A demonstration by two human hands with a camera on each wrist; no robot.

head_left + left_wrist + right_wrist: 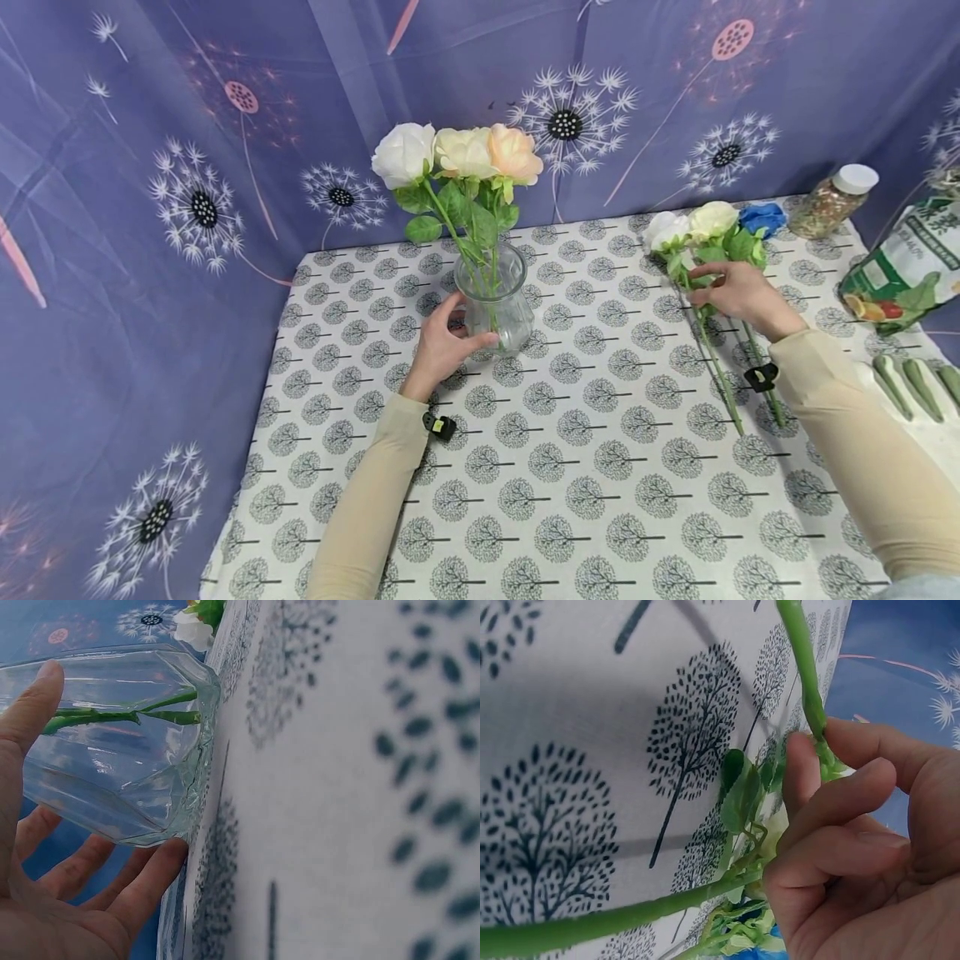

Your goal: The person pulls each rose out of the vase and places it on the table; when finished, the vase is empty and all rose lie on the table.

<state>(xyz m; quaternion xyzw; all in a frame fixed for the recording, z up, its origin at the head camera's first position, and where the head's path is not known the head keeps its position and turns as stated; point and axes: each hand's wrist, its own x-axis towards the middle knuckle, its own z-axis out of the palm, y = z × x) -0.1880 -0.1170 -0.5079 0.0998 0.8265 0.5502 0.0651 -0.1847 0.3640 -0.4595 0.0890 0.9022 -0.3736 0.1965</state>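
A clear glass vase (pixel 501 321) stands towards the back of the table with a white rose (pixel 405 156), a cream rose (pixel 461 152) and a peach rose (pixel 514 155) upright in it. My left hand (pixel 444 343) holds the vase low down, thumb on one side and fingers on the other. On the right, my right hand (pixel 738 296) pinches the green stem (pixel 804 667) of another white rose (pixel 666 232) between thumb and forefinger, just below the bloom. Beside it lie a second cream rose (pixel 712 220) and a blue rose (pixel 762 218), their stems partly behind my hand.
A jar with a white lid (pixel 832 202) stands at the back right corner. In front of it is a green and white printed bag (pixel 903 262). Several long green items (pixel 921 388) lie at the right edge. A purple dandelion-print curtain (pixel 255 108) hangs behind the tree-print tablecloth (pixel 570 492).
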